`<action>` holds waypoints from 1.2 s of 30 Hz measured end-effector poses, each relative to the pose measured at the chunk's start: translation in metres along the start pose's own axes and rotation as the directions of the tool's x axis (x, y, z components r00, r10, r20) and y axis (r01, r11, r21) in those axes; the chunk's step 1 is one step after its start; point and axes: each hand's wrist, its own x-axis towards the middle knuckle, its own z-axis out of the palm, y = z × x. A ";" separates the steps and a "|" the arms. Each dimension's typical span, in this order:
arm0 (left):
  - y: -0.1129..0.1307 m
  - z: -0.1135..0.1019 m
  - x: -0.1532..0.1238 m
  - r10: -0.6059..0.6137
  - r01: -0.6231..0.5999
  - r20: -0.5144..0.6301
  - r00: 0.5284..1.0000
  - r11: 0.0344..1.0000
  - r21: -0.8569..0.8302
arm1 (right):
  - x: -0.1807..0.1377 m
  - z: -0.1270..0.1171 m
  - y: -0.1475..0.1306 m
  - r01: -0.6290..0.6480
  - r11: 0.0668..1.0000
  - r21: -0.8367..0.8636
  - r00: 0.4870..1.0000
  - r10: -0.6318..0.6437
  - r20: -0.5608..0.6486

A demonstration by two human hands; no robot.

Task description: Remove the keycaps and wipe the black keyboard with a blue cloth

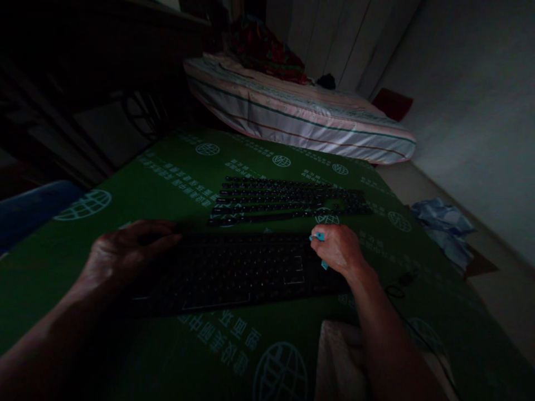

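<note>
A black keyboard base (242,270) with its keycaps off lies across the green table, close to me. My left hand (136,245) is closed on the upper left edge of that base, its thumb and fingers reaching along the rim. At the upper right part of the base, my right hand (339,248) is closed in a fist around a slim light-blue tool (320,236); its working end is too dark to make out. Beyond the base, loose black keycaps (267,195) lie sorted in several rows on the table.
The green printed sheet (171,167) covers the table. A pale cloth (338,362) lies by my right forearm, near a black cable (412,323). Past the far edge is a mattress (309,120); crumpled blue-white fabric (443,228) is at the right. The room is dim.
</note>
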 end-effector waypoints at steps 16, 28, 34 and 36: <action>0.002 0.001 -0.001 -0.005 0.005 0.012 1.000 0.999 -0.038 | -0.001 0.002 -0.005 0.019 1.000 -0.024 0.999 -0.020 -0.039; 0.003 0.002 0.000 -0.082 0.082 0.022 0.996 0.996 -0.023 | -0.002 0.002 -0.008 0.049 0.999 -0.021 0.998 -0.050 -0.048; -0.005 0.004 0.003 -0.016 0.016 0.023 1.000 1.000 0.009 | -0.002 0.002 -0.009 0.047 0.999 -0.019 0.999 -0.048 -0.024; -0.007 0.004 0.003 -0.019 0.019 0.024 1.000 1.000 0.001 | -0.003 0.003 -0.010 0.051 0.999 -0.008 0.998 -0.051 -0.041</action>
